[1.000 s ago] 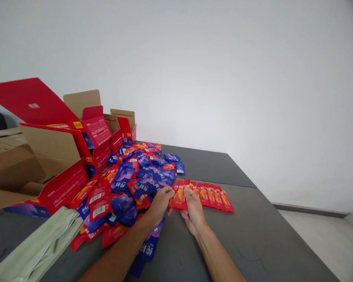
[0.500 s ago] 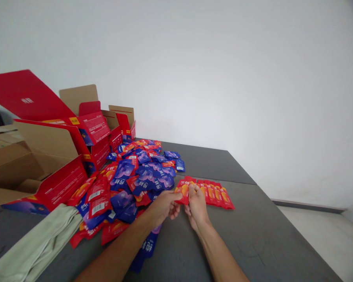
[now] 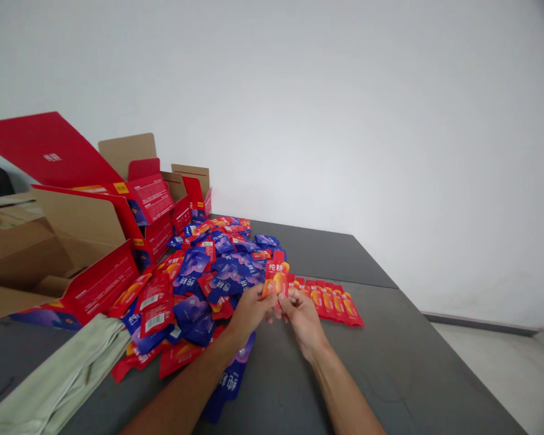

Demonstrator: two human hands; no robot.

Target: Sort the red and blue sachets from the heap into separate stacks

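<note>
A red sachet (image 3: 276, 275) with orange fruit print and white lettering is held upright, front toward me, between both hands above the dark table. My left hand (image 3: 252, 311) pinches its lower left edge. My right hand (image 3: 300, 317) grips the lower right corner with thumb and fingers. Just right of the hands, a row of red sachets (image 3: 330, 300) lies side by side, overlapping. To the left spreads a heap of mixed sachets, with blue ones (image 3: 226, 278) and red ones (image 3: 156, 317), some showing barcodes.
Open red cardboard boxes (image 3: 100, 279) with brown insides stand along the left, more boxes (image 3: 198, 196) behind them. A pale green folded cloth (image 3: 68, 374) lies at the front left. The dark table (image 3: 367, 362) meets a white wall (image 3: 326, 121); its right edge slopes toward the floor.
Both hands have tilted the red sachet up from a flatter position and shifted it slightly left, away from the row. The view has shifted a little.
</note>
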